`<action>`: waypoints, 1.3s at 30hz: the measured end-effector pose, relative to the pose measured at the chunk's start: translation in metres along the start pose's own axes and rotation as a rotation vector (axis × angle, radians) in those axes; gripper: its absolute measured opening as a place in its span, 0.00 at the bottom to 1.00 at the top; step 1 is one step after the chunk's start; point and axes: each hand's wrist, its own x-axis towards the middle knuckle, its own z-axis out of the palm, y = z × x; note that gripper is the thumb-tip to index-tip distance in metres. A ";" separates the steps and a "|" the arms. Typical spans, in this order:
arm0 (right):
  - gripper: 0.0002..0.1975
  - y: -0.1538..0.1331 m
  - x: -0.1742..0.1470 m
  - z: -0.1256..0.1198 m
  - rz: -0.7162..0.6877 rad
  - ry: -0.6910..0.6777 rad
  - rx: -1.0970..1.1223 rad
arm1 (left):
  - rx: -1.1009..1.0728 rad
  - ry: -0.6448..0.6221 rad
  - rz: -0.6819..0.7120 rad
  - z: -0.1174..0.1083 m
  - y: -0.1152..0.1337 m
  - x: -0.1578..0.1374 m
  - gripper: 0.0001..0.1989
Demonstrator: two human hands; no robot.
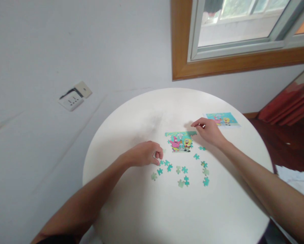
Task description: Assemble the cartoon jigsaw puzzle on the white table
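Handling, as judged: steady the joined block, match tab and shade, press each piece flat.
Item: SpongeBob jigsaw puzzle, part-joined, on white table; teal ground, pink starfish, yellow sponge, ragged sides.
Loose: teal and pale-green jigsaw pieces, scattered nearer the person.
Reference: printed picture, far right.
Hands: well apart; left hand curled beside loose pieces, right hand bent near puzzle's upper-right corner; grip on either, cannot tell.
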 end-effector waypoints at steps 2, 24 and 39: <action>0.14 0.000 0.000 0.000 0.001 0.002 -0.001 | 0.017 0.005 0.005 0.003 0.002 0.000 0.08; 0.14 -0.001 0.000 0.002 0.020 -0.024 0.020 | 0.036 -0.077 0.244 -0.005 0.014 -0.005 0.06; 0.15 -0.002 -0.001 0.003 0.011 -0.049 0.023 | -0.344 0.599 0.022 0.017 -0.028 0.046 0.07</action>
